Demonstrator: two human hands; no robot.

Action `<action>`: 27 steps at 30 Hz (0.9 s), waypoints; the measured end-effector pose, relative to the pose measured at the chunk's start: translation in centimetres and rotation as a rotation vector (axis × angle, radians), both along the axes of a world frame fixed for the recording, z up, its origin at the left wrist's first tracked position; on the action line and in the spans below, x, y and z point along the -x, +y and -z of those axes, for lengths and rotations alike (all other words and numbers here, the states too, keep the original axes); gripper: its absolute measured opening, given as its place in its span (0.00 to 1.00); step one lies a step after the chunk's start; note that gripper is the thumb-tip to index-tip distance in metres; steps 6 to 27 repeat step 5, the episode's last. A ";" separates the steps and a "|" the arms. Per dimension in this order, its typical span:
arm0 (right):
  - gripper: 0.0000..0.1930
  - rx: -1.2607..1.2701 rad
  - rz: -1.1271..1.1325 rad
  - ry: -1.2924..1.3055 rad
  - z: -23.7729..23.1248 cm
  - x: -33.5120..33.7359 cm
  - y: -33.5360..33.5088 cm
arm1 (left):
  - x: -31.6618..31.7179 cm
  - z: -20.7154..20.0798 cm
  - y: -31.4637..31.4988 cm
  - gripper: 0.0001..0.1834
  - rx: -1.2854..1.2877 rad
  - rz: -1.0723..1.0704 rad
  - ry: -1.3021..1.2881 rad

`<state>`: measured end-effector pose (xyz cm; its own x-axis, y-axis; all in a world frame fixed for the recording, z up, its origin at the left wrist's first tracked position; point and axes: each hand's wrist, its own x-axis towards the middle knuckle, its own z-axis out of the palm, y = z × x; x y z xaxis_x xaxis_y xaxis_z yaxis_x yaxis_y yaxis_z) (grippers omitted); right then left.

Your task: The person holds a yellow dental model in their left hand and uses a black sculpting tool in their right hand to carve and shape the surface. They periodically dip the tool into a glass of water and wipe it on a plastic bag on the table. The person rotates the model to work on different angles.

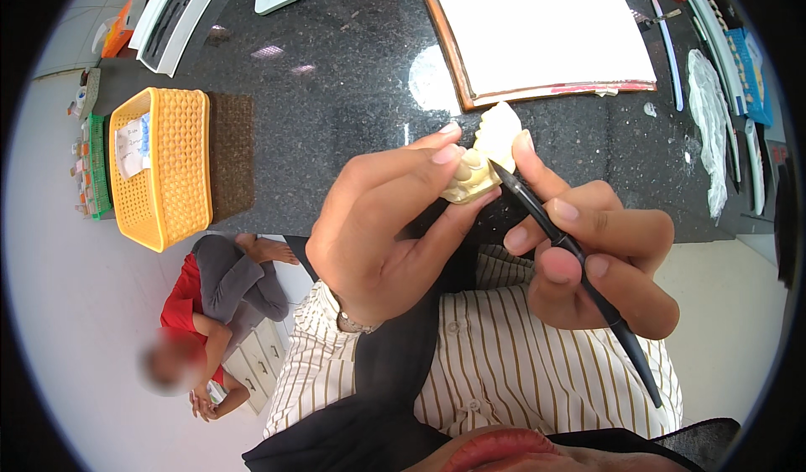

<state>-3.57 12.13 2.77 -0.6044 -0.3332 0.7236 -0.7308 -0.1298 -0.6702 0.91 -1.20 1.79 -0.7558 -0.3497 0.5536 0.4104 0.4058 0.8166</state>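
Note:
In front of my chest, above the near edge of the counter, my left hand [369,229] holds a cream-coloured dental cast [502,130] between thumb and fingers. A row of moulded teeth shows along the cast. My right hand [613,250] grips a slim black pen-shaped tool [628,350], its tapered dark tip pointing up and left. That tip meets the cast or lies just in front of it; contact is hard to tell. My right thumb or a fingertip rests close by the cast's right side. Left fingers cover part of the cast's lower left.
A yellow woven plastic basket [183,170] with papers inside stands at the counter's left end. Beyond my hands lies a white sheet on a brown-edged board [457,61]. Crumpled clear plastic [708,128] and a blue basket [750,78] are at right. A seated person in red [180,300] is at lower left.

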 end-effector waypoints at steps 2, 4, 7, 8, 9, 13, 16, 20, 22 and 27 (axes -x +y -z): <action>0.10 0.003 -0.016 0.006 0.0 0.0 0.0 | -0.2 0.0 0.1 0.21 -0.023 -0.007 -0.020; 0.10 0.031 -0.014 0.013 0.1 0.0 -0.1 | -0.3 0.0 0.1 0.21 -0.033 -0.007 -0.030; 0.10 0.030 -0.012 0.013 0.1 0.0 -0.1 | -0.2 0.0 0.1 0.21 -0.033 -0.005 -0.030; 0.10 0.030 -0.012 0.013 0.1 0.0 -0.1 | -0.2 0.0 0.1 0.21 -0.033 -0.005 -0.030; 0.10 0.030 -0.012 0.013 0.1 0.0 -0.1 | -0.2 0.0 0.1 0.21 -0.033 -0.005 -0.030; 0.10 0.030 -0.012 0.013 0.1 0.0 -0.1 | -0.2 0.0 0.1 0.21 -0.033 -0.005 -0.030; 0.10 0.030 -0.012 0.013 0.1 0.0 -0.1 | -0.2 0.0 0.1 0.21 -0.033 -0.005 -0.030; 0.10 0.030 -0.012 0.013 0.1 0.0 -0.1 | -0.2 0.0 0.1 0.21 -0.033 -0.005 -0.030; 0.10 0.030 -0.012 0.013 0.1 0.0 -0.1 | -0.2 0.0 0.1 0.21 -0.033 -0.005 -0.030; 0.10 0.030 -0.012 0.013 0.1 0.0 -0.1 | -0.2 0.0 0.1 0.21 -0.033 -0.005 -0.030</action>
